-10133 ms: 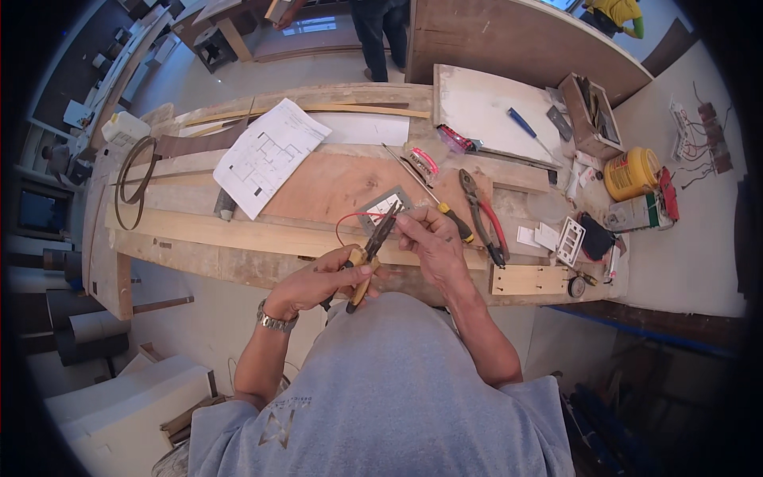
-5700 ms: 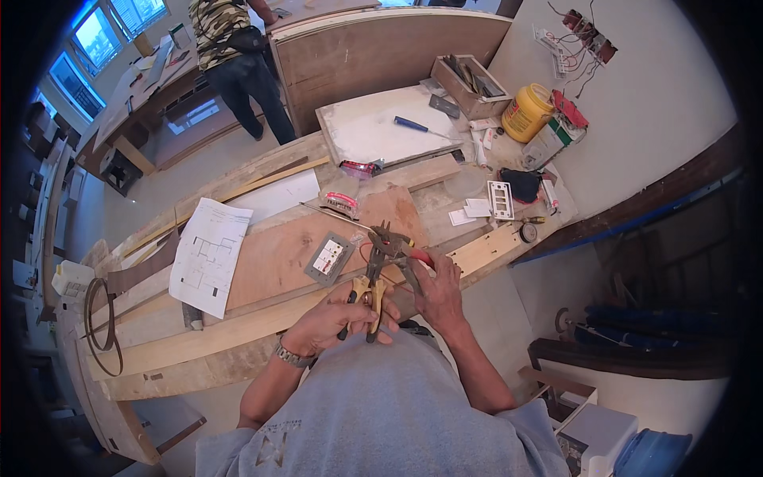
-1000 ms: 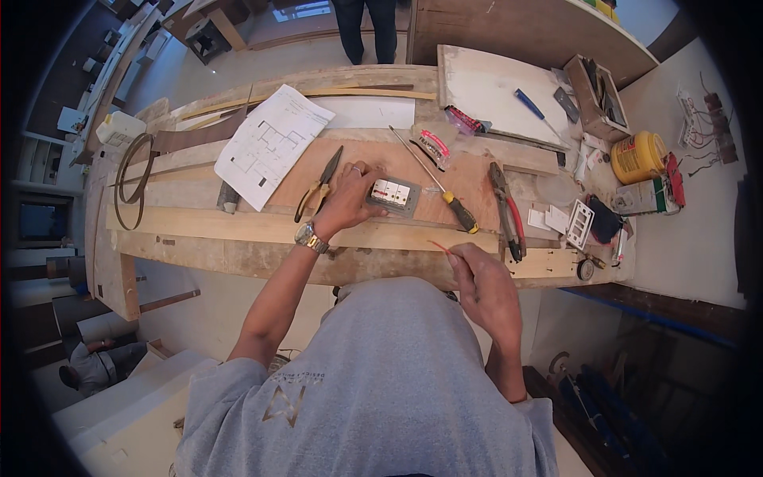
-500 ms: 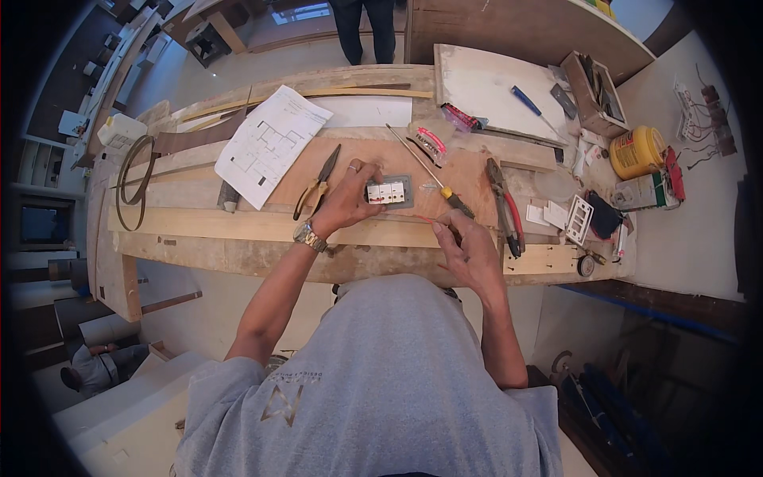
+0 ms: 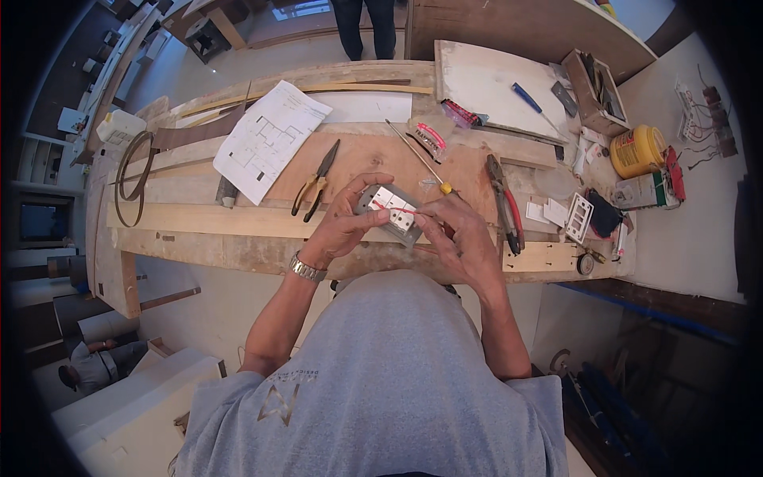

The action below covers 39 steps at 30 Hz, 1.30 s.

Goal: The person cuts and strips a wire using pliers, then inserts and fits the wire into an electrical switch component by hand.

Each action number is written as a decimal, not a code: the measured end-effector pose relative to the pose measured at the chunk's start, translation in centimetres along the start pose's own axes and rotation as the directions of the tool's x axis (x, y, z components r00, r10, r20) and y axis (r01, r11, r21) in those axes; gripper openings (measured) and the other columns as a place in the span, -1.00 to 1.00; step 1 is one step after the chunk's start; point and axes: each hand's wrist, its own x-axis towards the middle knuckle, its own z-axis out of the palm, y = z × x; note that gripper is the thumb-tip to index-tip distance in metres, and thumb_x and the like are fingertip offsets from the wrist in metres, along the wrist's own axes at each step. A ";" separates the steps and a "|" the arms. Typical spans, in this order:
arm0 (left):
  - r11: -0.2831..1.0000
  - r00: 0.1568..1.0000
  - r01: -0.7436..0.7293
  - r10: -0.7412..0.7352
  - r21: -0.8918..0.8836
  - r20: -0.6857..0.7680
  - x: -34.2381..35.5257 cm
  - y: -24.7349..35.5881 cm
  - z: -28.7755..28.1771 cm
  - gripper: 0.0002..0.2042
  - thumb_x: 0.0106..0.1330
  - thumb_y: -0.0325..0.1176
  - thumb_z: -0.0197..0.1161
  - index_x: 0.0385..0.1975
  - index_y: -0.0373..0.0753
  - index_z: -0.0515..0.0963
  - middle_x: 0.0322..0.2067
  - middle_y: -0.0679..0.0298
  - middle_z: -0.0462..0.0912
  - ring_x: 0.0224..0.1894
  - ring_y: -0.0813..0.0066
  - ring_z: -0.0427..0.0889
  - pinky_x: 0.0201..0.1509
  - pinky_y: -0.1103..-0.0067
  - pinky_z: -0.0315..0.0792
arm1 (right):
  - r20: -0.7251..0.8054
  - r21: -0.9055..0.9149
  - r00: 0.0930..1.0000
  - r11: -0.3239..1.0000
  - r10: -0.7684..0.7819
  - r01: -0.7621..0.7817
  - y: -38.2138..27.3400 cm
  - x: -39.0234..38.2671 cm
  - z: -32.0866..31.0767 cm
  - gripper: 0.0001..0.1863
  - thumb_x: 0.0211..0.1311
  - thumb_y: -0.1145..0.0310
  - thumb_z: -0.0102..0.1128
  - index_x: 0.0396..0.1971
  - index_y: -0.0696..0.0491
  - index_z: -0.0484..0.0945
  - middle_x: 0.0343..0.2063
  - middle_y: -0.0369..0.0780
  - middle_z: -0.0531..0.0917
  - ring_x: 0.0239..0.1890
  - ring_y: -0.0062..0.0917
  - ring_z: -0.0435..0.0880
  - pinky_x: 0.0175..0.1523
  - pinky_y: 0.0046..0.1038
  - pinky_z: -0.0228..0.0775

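Note:
Over the workbench, my left hand grips a grey plate with white switch modules, its thumb on the front at the lower left. My right hand pinches a red wire at the plate's right side; the wire runs across the modules, and some of it is hidden by my fingers. Yellow-handled long-nose pliers lie just left of my hands. A long screwdriver lies behind my right hand, and red-handled pliers lie to its right.
A printed plan lies at back left beside coiled edging. At right are a white board, wooden tool box, yellow tub and loose plates. A person's legs stand beyond the bench; another person is low at left.
The pliers both hands held earlier now lie on the bench. Since half a second ago my left hand has raised and tilted the plate, and my right hand has brought the red wire onto it.

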 end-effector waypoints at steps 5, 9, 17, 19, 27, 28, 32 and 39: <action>0.978 0.998 0.063 -0.056 -0.198 0.041 -0.5 0.3 0.9 -0.42 0.48 -0.51 0.34 0.46 -0.23 0.31 0.18 0.15 0.60 0.21 0.32 0.68 0.24 0.28 0.71 | -0.022 -0.006 0.998 0.998 -0.067 0.067 0.3 -0.4 0.1 -0.84 0.47 0.42 0.30 -0.12 0.21 0.70 -0.35 -0.04 0.67 -0.29 -0.19 0.68 -0.12 -0.24 0.50; 0.971 0.996 0.052 -0.032 -0.235 0.088 -0.6 1.0 1.1 -0.46 0.54 -0.45 0.27 0.47 -0.23 0.30 0.18 0.11 0.59 0.23 0.22 0.68 0.22 0.14 0.74 | -0.023 -0.023 0.999 0.999 -0.047 0.046 0.4 -0.3 0.3 -0.85 0.46 0.43 0.31 -0.14 0.22 0.69 -0.37 -0.03 0.67 -0.29 -0.18 0.67 -0.12 -0.23 0.50; 0.994 0.999 0.029 -0.028 -0.103 0.019 -0.3 1.1 1.3 -0.47 0.55 -0.39 0.29 0.46 -0.22 0.32 0.18 0.14 0.58 0.18 0.27 0.71 0.15 0.19 0.78 | -0.025 -0.092 0.997 0.994 -0.067 0.065 0.4 -0.7 0.2 -0.85 0.43 0.45 0.31 -0.13 0.20 0.70 -0.29 -0.02 0.68 -0.23 -0.10 0.70 -0.09 -0.17 0.52; 0.996 1.000 0.028 -0.027 -0.087 0.014 -0.3 1.2 1.3 -0.47 0.55 -0.39 0.30 0.46 -0.22 0.32 0.17 0.16 0.58 0.18 0.29 0.71 0.15 0.20 0.78 | -0.019 -0.105 0.998 0.993 -0.056 0.054 0.5 -0.7 0.2 -0.85 0.43 0.46 0.30 -0.12 0.20 0.70 -0.27 -0.01 0.68 -0.22 -0.08 0.70 -0.08 -0.16 0.53; 0.998 0.999 0.026 -0.025 -0.063 0.021 -0.2 1.3 1.5 -0.47 0.56 -0.37 0.30 0.46 -0.22 0.32 0.16 0.20 0.58 0.17 0.34 0.70 0.14 0.25 0.78 | -0.080 -0.174 0.984 0.974 -0.161 0.145 1.3 -0.7 0.9 -0.87 0.46 0.45 0.31 -0.12 0.17 0.72 -0.36 -0.09 0.66 -0.35 -0.25 0.70 -0.27 -0.24 0.50; 0.999 1.000 0.025 -0.025 -0.044 0.019 -0.1 1.3 1.5 -0.47 0.56 -0.36 0.30 0.46 -0.22 0.32 0.16 0.20 0.58 0.17 0.35 0.70 0.14 0.26 0.78 | -0.080 -0.175 0.984 0.974 -0.161 0.145 1.2 -0.7 0.9 -0.87 0.46 0.45 0.31 -0.12 0.17 0.72 -0.36 -0.09 0.66 -0.35 -0.25 0.70 -0.27 -0.24 0.50; 0.998 0.999 0.054 -0.054 0.029 0.004 -0.1 1.3 1.5 -0.47 0.57 -0.33 0.31 0.45 -0.23 0.33 0.16 0.19 0.58 0.15 0.41 0.70 0.12 0.30 0.80 | -0.048 -0.448 0.982 0.883 -0.182 0.142 0.1 -1.4 1.0 -0.82 0.39 0.44 0.34 -0.06 0.08 0.69 -0.33 -0.16 0.68 -0.33 -0.20 0.76 -0.27 -0.20 0.57; 0.853 0.998 -0.032 0.051 0.520 -0.023 -0.2 1.5 1.7 -0.48 0.60 -0.25 0.29 0.47 -0.25 0.36 0.15 0.23 0.60 0.19 0.48 0.63 0.25 0.45 0.64 | 0.097 -0.645 0.958 0.716 -0.269 0.266 0.3 -1.9 2.3 -0.72 0.26 0.45 0.23 -0.03 0.10 0.64 -0.31 -0.19 0.69 -0.34 -0.28 0.79 -0.25 -0.25 0.64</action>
